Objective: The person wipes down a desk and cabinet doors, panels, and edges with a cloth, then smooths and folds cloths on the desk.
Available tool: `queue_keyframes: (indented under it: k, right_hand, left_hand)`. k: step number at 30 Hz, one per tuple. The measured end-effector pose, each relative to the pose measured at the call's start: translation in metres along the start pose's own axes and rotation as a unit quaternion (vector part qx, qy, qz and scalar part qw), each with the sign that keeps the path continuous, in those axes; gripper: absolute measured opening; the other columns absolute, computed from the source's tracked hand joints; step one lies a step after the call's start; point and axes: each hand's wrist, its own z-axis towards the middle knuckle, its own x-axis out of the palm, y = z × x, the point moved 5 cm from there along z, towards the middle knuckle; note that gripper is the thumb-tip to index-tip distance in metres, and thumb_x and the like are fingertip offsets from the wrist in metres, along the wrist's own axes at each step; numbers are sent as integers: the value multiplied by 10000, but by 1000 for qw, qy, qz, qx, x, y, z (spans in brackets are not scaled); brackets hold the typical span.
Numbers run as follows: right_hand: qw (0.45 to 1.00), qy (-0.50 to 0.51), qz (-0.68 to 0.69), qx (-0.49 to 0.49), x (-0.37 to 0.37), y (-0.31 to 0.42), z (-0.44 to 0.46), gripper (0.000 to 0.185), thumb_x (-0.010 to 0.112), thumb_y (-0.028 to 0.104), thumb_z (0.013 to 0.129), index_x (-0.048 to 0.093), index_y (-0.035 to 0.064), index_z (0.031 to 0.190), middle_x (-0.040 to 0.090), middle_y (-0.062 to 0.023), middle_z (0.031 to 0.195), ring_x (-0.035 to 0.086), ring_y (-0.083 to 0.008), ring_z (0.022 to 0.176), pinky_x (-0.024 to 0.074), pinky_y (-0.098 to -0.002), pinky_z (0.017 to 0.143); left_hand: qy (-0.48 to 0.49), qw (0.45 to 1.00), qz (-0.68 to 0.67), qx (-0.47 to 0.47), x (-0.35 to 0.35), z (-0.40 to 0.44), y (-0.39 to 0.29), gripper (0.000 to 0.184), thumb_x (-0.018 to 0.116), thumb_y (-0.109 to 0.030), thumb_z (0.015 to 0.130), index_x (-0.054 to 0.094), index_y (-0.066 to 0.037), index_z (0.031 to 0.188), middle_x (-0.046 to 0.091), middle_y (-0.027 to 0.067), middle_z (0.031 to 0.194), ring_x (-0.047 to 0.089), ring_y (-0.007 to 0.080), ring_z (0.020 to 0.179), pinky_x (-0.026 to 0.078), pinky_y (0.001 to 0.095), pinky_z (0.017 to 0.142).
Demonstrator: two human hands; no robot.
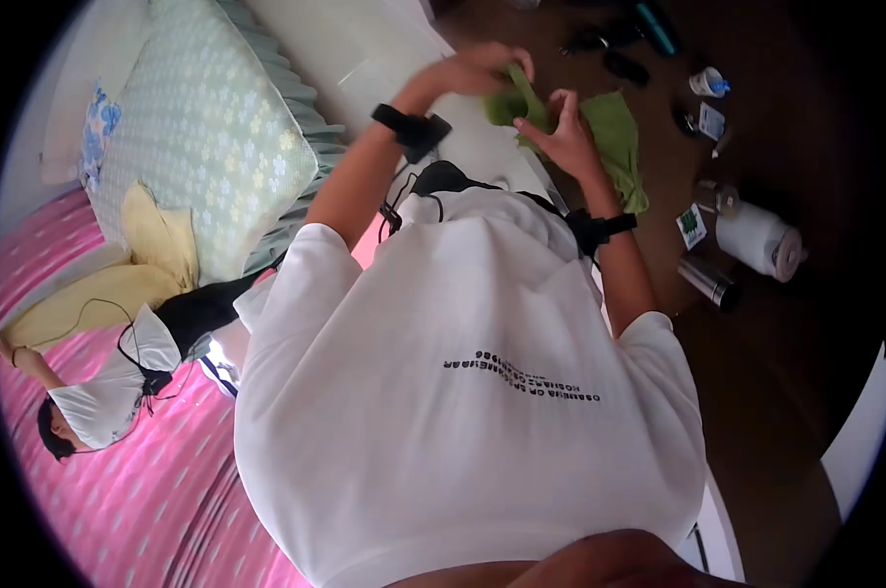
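Note:
Green cloth [533, 96] is bunched between my two hands, above the near edge of a dark brown table [658, 284]. My left hand [482, 71] is closed on its upper part, slightly blurred. My right hand [565, 137] is at its right side, thumb and fingers apart, with the thumb tip against the cloth. Another green stretch of cloth [616, 142] lies on the table beyond my right hand; whether both are one piece I cannot tell.
On the table's right are a white cylinder [756, 235], a metal flask [707, 282], a paper cup [707, 82] and a card [691, 226]. At left, a person [100, 402] lies on pink bedding [168, 470] beside a patterned green mattress [208, 137].

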Motion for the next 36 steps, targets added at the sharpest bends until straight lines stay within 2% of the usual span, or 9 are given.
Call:
queue_keyframes:
  k: [4,8,14,18,21,24,29,33,36]
  right_hand:
    - [996,-33,62,-52,26,-15,23,362,682,169,813,491,36,1090,601,-218,1063,571,-435,1029,464,-465,811]
    - [978,31,-123,165,32,-79,42,260,579,126,824,487,57,1056,617,-226,998,574,-455,994,456,-498,787]
    - [923,72,-377,9,60,-69,58,299,615,107,807,485,67,1073,643,-236,887,617,-473,873,457,-544,718]
    - [936,37,-349,32,83,-56,68,393,638,106,789,511,70,1160,665,-252,893,644,-452,864,494,-526,728]
    - [973,-38,-222,52,80,-49,86,314,612,90,799,576,27,1105,674,-253,887,665,-414,828,516,-489,711]
    - [946,-155,208,192,70,6,125,173,554,79,877,654,-39,954,692,-143,832,661,-260,682,506,-333,598]
    - [908,-279,310,-23,-10,160,164,246,478,109,961,628,-49,1076,651,-71,980,590,-150,811,464,-286,700]
    - [907,-295,159,-254,-43,279,153,347,516,221,974,596,-51,1174,610,-103,1089,574,-181,1002,496,-336,807]
    - [929,-294,178,-141,-49,282,171,368,505,224,979,599,-76,1170,621,-113,1077,574,-177,994,489,-327,805]
  left_hand:
    - [-32,978,164,-129,31,-1,-24,290,705,-205,771,600,-108,1023,671,163,868,639,397,856,517,462,733]
    - [-48,960,186,-206,30,-26,7,302,699,-238,780,614,-107,1039,672,169,856,644,394,851,517,508,721]
    - [7,972,177,-155,18,-66,47,299,638,-92,757,620,-124,1054,676,170,877,646,398,874,517,516,718]
    - [-6,954,221,-203,-3,-83,71,283,638,-66,728,611,-105,1007,656,141,915,647,388,834,518,508,694]
    - [-241,911,215,-255,-61,-102,55,257,657,-81,716,590,-83,965,610,117,971,637,373,787,522,489,677]
    - [-398,889,180,-138,-112,-98,24,225,649,-53,721,530,-68,912,536,116,960,619,339,776,510,453,633]
    - [-552,832,-29,39,-209,-85,-67,248,700,-88,750,516,-69,914,490,105,957,560,281,797,504,355,649]
    - [-519,802,114,273,-242,-61,-129,248,649,-48,814,557,-85,1041,493,117,1199,556,317,1081,522,364,850]
    - [-488,799,148,320,-250,-49,-129,353,618,-31,842,569,-122,1179,440,141,1360,479,356,1247,477,398,990]
